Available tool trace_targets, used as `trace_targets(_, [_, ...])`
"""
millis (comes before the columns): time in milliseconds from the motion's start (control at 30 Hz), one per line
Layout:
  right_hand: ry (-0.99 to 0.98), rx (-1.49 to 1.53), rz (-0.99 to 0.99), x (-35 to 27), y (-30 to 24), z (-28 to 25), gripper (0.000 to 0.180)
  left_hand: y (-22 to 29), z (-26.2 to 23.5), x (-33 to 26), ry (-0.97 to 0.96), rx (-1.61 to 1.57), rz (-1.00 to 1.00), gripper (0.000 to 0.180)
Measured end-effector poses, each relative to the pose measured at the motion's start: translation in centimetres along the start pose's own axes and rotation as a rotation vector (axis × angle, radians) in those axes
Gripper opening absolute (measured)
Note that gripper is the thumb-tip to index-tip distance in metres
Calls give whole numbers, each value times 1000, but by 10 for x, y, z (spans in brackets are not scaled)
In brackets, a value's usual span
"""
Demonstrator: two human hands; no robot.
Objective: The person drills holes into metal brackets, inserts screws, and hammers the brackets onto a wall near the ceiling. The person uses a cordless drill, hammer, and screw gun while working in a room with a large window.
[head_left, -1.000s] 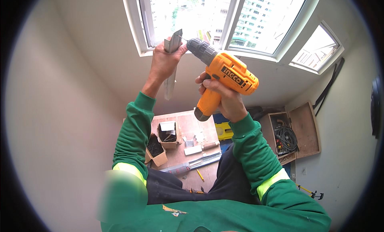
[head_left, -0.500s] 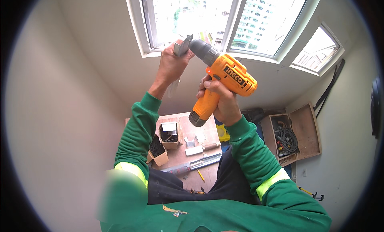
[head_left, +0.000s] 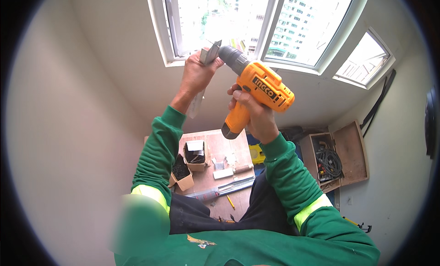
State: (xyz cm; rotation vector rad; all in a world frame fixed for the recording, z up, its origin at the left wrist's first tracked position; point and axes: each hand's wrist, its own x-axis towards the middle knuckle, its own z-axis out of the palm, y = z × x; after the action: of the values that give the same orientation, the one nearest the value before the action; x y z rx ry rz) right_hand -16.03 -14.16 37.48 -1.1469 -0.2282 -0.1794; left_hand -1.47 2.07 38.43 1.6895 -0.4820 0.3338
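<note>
My left hand is closed around a metal channel strip, raised in front of the window. The strip's lower length hangs below beside my wrist. In my right hand is an orange cordless drill, gripped by its handle. The drill's dark grey chuck points up and left, right up against the strip and my left fingers. Whether the bit touches or enters the metal cannot be made out against the bright window.
Below my arms is a wooden board bearing two cardboard boxes of dark screws, long metal strips and a yellow pencil. An open wooden case with a coiled cable lies at the right. Windows fill the wall ahead.
The drill's handle has tilted slightly upward, and its small red light no longer shows. The strip's hanging end has shifted slightly. Both hands keep their grip.
</note>
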Motion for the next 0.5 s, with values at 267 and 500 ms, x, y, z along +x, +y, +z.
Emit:
trace_targets(267, [95, 52, -18, 3, -9, 2, 36, 6, -3, -2, 18, 58, -5, 16])
trace_targets(500, [26, 53, 26, 2, -14, 0, 35, 7, -1, 0, 45, 50, 85, 14])
